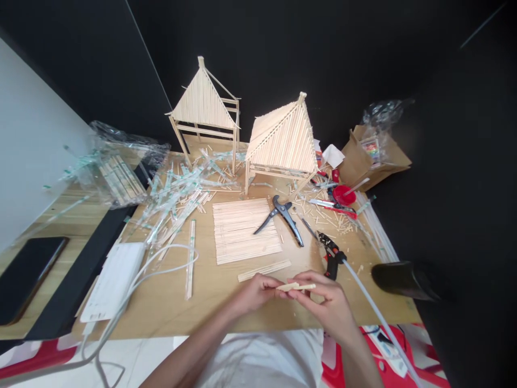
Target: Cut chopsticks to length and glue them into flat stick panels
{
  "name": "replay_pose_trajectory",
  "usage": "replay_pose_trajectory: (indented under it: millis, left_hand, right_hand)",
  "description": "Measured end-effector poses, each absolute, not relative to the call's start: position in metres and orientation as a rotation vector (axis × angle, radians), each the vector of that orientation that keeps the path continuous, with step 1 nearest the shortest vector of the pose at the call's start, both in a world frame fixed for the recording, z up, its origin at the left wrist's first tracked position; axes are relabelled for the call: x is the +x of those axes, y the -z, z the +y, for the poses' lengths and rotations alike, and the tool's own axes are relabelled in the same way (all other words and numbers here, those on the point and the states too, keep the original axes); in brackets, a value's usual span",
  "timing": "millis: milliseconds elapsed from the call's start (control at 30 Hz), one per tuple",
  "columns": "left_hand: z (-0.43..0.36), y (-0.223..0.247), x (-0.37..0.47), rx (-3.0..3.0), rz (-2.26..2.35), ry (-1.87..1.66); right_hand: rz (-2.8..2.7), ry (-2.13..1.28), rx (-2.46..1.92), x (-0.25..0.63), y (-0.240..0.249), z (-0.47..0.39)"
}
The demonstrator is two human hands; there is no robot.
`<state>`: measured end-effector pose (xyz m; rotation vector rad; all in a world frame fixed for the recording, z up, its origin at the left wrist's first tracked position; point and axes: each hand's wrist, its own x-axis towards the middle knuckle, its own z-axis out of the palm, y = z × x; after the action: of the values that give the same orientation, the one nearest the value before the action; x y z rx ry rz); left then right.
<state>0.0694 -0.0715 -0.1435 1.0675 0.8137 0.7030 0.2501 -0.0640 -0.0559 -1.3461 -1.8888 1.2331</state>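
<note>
Near the table's front edge, my left hand (263, 290) and my right hand (326, 295) pinch a small bundle of short wooden sticks (297, 286) between them. The left fingers close on its left end, the right fingers on its right part. Just beyond the hands lies a narrow strip of joined sticks (264, 270). Behind that is a flat panel of wooden sticks (246, 231), with a dark pair of cutters (287, 220) resting across its right edge. A black glue gun (330, 253) lies right of the cutters, close to my right hand.
Two stick-built model houses (204, 102) (283, 143) stand at the back. Plastic wrappers and loose sticks (181, 188) cover the left side. A white power bank (115, 280) with cables, a phone (30, 275), a red cup (344, 195), a paper bag (375, 161) and a dark cylinder (404, 280) surround the workspace.
</note>
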Motion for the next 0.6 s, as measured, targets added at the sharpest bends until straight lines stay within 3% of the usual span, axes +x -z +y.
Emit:
replay_pose_trajectory:
  millis: [600]
  left_hand:
    - [-0.070, 0.128, 0.076, 1.136, 0.855, -0.707]
  right_hand:
    - [-1.868, -1.151, -1.350, 0.246, 0.068, -0.065]
